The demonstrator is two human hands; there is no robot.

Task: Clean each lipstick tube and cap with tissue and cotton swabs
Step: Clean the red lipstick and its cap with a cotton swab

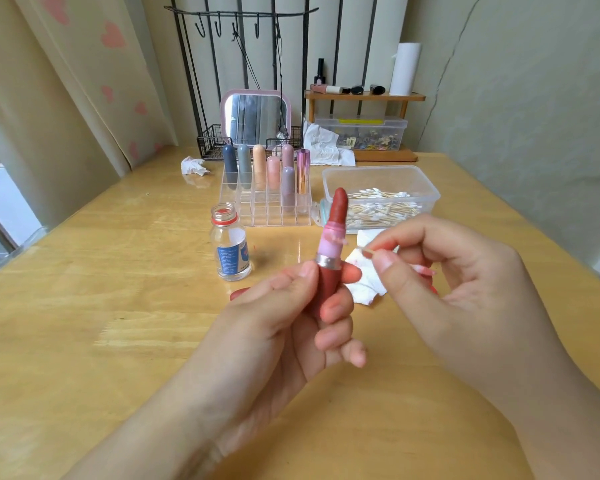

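Two hands work: left hand (291, 306) grips uncapped lipstick tube (331, 258) upright; right hand (430, 271) pinches cotton swab (369, 251), likely wiping its collar next

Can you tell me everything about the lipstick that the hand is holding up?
The lipstick stands nearly upright in the left hand, whose thumb and fingers curl round its dark red base. Its cap is off. Above the base sits a shiny silver ring, then a pink inner tube smeared with reddish marks, then the rounded brick-red stick, wound all the way out. It looks like plastic with a metal band. It is held above the wooden table, touching nothing else. The right hand pinches a cotton swab just beside it.
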